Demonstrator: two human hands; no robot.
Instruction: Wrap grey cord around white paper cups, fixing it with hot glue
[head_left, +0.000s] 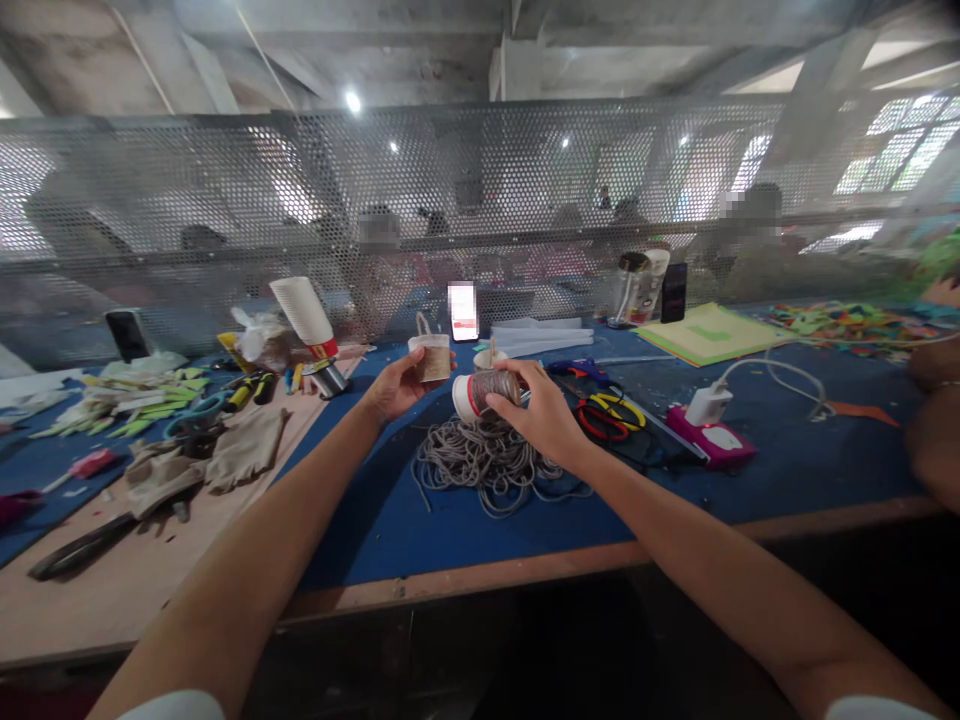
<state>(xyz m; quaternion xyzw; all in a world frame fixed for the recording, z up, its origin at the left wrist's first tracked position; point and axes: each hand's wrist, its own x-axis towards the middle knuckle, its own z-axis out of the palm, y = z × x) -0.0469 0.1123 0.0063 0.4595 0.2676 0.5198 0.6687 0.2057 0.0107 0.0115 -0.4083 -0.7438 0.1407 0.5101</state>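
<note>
My left hand point(397, 386) is closed round a small paper cup point(434, 361) covered in beige material, with a cord loop standing above its rim. Lying on its side in my right hand point(546, 408) is another paper cup point(491, 391), wound with grey-brown cord and showing a white and red rim to the left. Just behind it a whitish round object point(489, 358) with a short upright piece is partly hidden. Below both hands a loose heap of grey cord point(487, 475) lies on the blue tabletop point(367, 530).
Stacked paper cups point(304, 312) lean at left, near work gloves point(244, 448) and scissors point(199, 415). Right of the cord are yellow-and-red-handled tools point(611, 412), a blue glue gun point(577, 371) and a pink power socket point(720, 440). A lit phone point(463, 312) stands behind; another person's arm point(934, 420) is at far right.
</note>
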